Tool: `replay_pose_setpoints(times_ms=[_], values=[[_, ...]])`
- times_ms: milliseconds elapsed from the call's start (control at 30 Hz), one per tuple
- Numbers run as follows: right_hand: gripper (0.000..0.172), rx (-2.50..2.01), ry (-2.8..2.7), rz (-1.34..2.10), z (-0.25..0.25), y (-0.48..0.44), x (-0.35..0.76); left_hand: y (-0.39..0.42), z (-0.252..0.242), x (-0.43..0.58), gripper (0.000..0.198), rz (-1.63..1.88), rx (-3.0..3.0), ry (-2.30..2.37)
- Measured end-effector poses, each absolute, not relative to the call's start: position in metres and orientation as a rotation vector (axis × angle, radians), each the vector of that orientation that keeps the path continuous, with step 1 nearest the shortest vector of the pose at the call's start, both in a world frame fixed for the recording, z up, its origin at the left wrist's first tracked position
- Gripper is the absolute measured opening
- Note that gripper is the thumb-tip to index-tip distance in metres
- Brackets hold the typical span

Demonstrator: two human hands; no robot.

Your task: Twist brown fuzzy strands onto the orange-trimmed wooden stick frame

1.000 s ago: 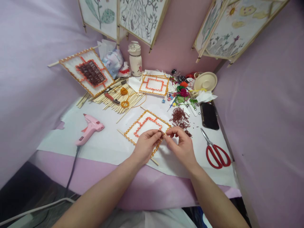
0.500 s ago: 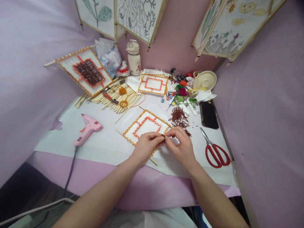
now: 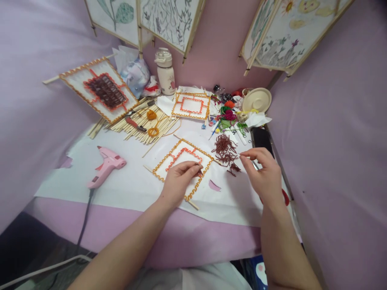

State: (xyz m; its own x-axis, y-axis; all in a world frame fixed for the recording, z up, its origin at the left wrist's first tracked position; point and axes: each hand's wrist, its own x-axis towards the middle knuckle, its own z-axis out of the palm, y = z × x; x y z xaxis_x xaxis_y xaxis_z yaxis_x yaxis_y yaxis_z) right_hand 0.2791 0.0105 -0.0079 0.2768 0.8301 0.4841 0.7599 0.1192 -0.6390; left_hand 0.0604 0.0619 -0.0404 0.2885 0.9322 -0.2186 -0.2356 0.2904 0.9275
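Note:
Between the thumb and fingers of my left hand [image 3: 180,179] are short pieces of brown yarn [image 3: 200,170]. That hand is over the near part of a white panel [image 3: 193,186] edged in wavy orange-yellow yarn, with a red-orange yarn outline inside. My right hand [image 3: 263,171] is raised to the right of the brown yarn pile [image 3: 224,146], thumb and forefinger close together; whatever is in its fingertips, if anything, is too small to make out. Red-handled scissors [image 3: 286,197] lie mostly hidden beneath my right hand.
A pink glue gun [image 3: 106,164] with a cord lies at left. Behind are wooden sticks [image 3: 142,125], pliers [image 3: 135,124], a bottle [image 3: 166,72], a second outlined panel [image 3: 191,105] and coloured yarn [image 3: 228,114]. A phone [image 3: 261,139] is at right; a brown-filled panel [image 3: 105,90] leans at left.
My right hand has parted from my left and moved right, now covering most of the scissors and part of the phone. The left hand keeps the brown yarn. The view has shifted slightly.

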Motion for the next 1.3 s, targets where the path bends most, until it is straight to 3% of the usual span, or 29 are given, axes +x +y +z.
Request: replay_pose_setpoints(times_ms=[233, 500, 633, 733, 867, 1033, 1200, 1300], values=[[0.014, -1.96, -1.976, -0.025, -0.037, 0.022, 0.292, 0.066, -0.04, 0.056, 0.024, 1.009, 1.128, 1.011], [0.017, -2.032, -2.076, -0.094, -0.044, 0.033, 0.28, 0.066, -0.04, 0.057, 0.021, 0.988, 1.194, 1.015], [0.013, -2.01, -1.807, 0.126, -0.035, 0.03, 0.276, 0.065, -0.036, 0.056, 0.014, 1.028, 1.265, 1.03], [0.01, -1.8, -1.467, 0.511, -0.024, 0.023, 0.269, 0.063, -0.033, 0.057, 0.008, 1.102, 1.407, 1.017], [0.014, -1.394, -1.02, 1.063, -0.017, 0.016, 0.245, 0.059, -0.034, 0.058, 0.009, 1.155, 1.592, 0.882], [0.024, -1.178, -0.57, 1.46, -0.018, 0.018, 0.214, 0.053, -0.036, 0.057, 0.009, 1.17, 1.752, 0.751], [0.026, -1.119, -0.548, 1.547, -0.02, 0.019, 0.207, 0.051, -0.033, 0.059, 0.008, 1.165, 1.648, 0.732], [0.018, -1.255, -0.779, 1.304, -0.021, 0.017, 0.215, 0.053, -0.03, 0.059, 0.007, 1.111, 1.458, 0.739]])
